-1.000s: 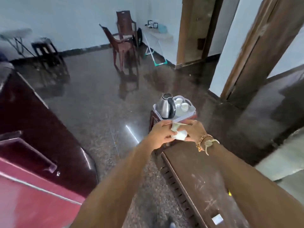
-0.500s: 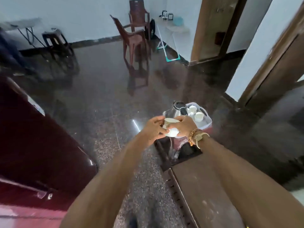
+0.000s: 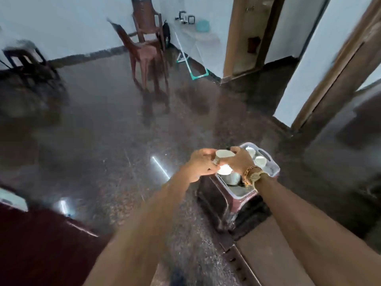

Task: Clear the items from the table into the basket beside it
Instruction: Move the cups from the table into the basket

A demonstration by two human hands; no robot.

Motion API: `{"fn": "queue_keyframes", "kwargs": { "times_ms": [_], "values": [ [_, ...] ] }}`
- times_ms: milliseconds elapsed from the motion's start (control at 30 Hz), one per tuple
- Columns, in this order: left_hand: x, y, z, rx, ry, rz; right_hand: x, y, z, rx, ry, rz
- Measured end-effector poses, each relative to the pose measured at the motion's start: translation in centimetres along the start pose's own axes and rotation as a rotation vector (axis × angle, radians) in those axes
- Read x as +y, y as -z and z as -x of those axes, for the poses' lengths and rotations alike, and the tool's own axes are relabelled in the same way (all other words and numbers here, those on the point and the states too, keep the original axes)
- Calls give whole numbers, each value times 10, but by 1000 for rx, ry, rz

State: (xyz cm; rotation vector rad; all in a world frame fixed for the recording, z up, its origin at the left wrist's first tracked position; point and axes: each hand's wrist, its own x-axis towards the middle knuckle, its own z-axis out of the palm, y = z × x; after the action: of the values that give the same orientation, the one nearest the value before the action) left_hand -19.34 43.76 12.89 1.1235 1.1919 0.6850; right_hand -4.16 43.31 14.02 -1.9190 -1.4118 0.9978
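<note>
Seen from the head, the left hand (image 3: 203, 165) and right hand (image 3: 237, 161) meet over the near-left edge of the basket (image 3: 273, 171), the fingers of both curled round stacked white cups (image 3: 224, 154) above a steel kettle (image 3: 233, 178) lying inside. Two other cups (image 3: 260, 161) sit by its far rim. The basket rests on a dark stool (image 3: 216, 200) just past the bench (image 3: 268, 263) end, with open floor (image 3: 123, 162) to the left.

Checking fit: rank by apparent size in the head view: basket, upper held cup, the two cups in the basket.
1. basket
2. upper held cup, nearer the camera
3. front basket cup and back basket cup: alike, unranked
</note>
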Motion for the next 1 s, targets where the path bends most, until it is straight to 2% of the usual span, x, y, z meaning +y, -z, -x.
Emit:
{"fn": "queue_keyframes", "kwargs": {
  "times_ms": [100, 267, 467, 633, 767, 867, 1000],
  "values": [
    [18, 18, -31, -42, -5, 11, -15, -2, -23, 89, -32, -14],
    [28, 23, -66, -147, 8, 0, -22, 6, -50, 101, -80, -29],
    [34, 13, -107, -159, -86, -154, -18, 16, -79, 153, -140, -84],
    [41, -3, -150, -179, -169, -274, -6, 33, -120, 113, -148, -92],
    [57, -18, -195, -131, -217, -340, 5, 61, -171, 53, -118, -199],
    [67, -36, -232, -135, -212, -402, 24, 86, -202, -12, -185, -348],
    [83, -67, -264, -174, -216, -458, 49, 120, -230, 87, -278, -429]
  ]
}}
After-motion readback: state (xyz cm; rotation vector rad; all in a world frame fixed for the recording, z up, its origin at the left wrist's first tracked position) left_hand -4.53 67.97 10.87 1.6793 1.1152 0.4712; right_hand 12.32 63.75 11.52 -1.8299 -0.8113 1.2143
